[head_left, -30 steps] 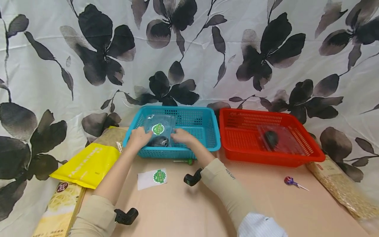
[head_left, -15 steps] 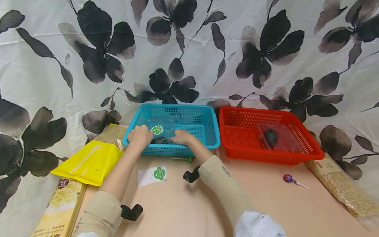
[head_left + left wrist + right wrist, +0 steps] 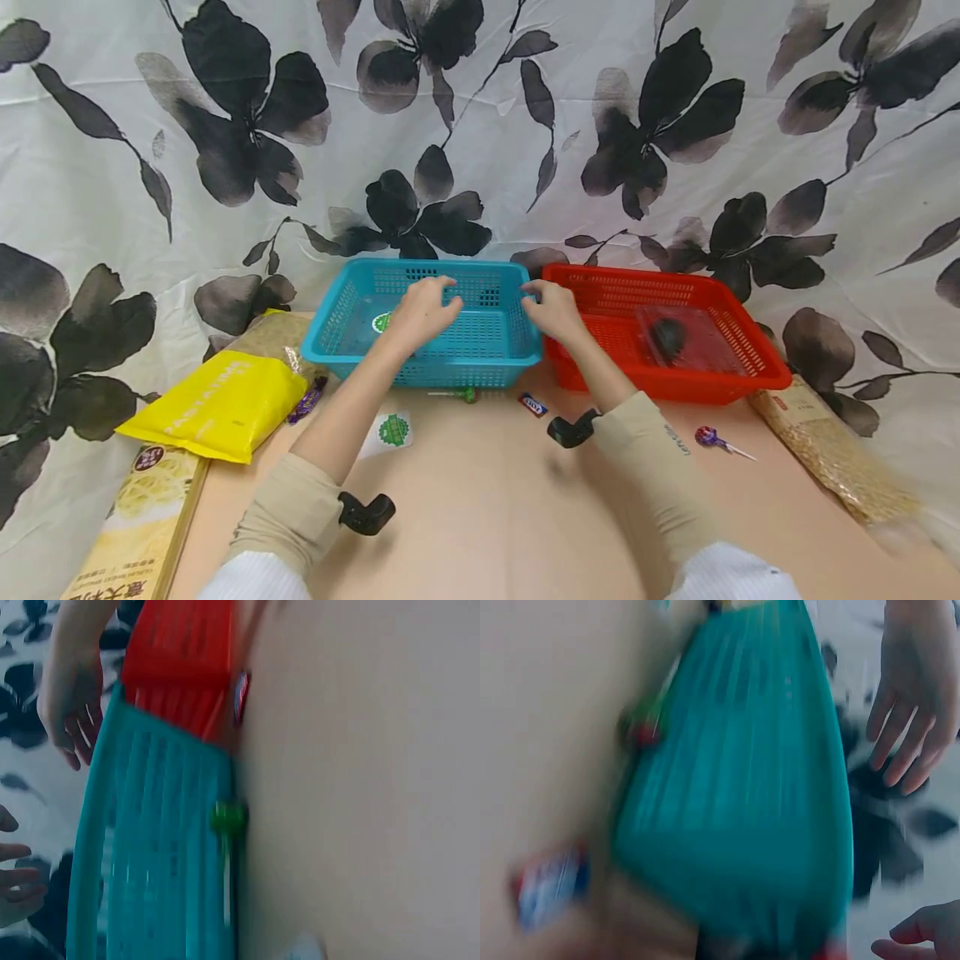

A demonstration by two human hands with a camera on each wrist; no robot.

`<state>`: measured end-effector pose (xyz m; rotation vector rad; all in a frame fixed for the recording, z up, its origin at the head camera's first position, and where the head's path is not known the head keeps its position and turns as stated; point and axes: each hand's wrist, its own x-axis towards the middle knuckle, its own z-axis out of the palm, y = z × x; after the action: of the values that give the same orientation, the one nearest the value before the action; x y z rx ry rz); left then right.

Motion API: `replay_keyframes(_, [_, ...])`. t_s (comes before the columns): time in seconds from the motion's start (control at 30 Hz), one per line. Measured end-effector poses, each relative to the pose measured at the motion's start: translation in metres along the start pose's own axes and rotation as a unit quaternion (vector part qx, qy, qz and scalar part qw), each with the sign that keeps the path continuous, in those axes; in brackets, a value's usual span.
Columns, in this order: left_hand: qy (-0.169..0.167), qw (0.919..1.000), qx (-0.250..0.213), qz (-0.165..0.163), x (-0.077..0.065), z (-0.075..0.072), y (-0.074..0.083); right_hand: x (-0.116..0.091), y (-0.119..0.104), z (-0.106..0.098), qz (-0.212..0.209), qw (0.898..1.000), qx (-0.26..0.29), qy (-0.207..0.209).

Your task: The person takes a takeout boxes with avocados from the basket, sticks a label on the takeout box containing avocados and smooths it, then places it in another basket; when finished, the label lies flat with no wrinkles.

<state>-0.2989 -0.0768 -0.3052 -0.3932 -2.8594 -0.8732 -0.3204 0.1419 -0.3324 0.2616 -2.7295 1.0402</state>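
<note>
My left hand is over the blue basket, holding nothing, its fingers loosely spread. A clear plastic box with a round green label lies in the basket's left part, partly hidden behind that hand. Above the meeting rims of the two baskets is my right hand, bare and with relaxed fingers; the red basket is beside it. The right wrist view shows the straight fingers of the left hand beyond the blue basket's rim. In the left wrist view, the right hand hangs with loose fingers.
In the red basket lies a clear box with a dark oval thing. A green lollipop, a small blue-red wrapped sweet, a purple lollipop and a green-labelled paper lie in front. Left is a yellow bag; right, a grain bag.
Both hands have let go of the clear box, which now rests in the blue basket. They have moved up and to the right, the right hand as far as the red basket's edge.
</note>
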Motion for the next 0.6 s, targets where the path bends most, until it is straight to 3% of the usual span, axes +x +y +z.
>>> replay_keyframes(0.13, [-0.022, 0.9959, -0.055, 0.068, 0.016, 0.026, 0.032, -0.004, 0.046, -0.04, 0.026, 0.999, -0.033, 0.03])
replay_keyframes(0.23, [-0.04, 0.9909, -0.083, 0.098, 0.026, 0.048, 0.056, -0.013, 0.079, -0.071, 0.059, 0.995, -0.058, 0.049])
replay_keyframes(0.47, [-0.122, 0.9769, -0.114, 0.133, 0.042, 0.099, 0.116, -0.044, 0.153, -0.132, 0.112, 0.985, -0.11, 0.066])
replay_keyframes(0.6, [-0.152, 0.9748, -0.093, 0.134, 0.048, 0.129, 0.137, -0.054, 0.183, -0.147, 0.143, 0.981, -0.132, 0.026])
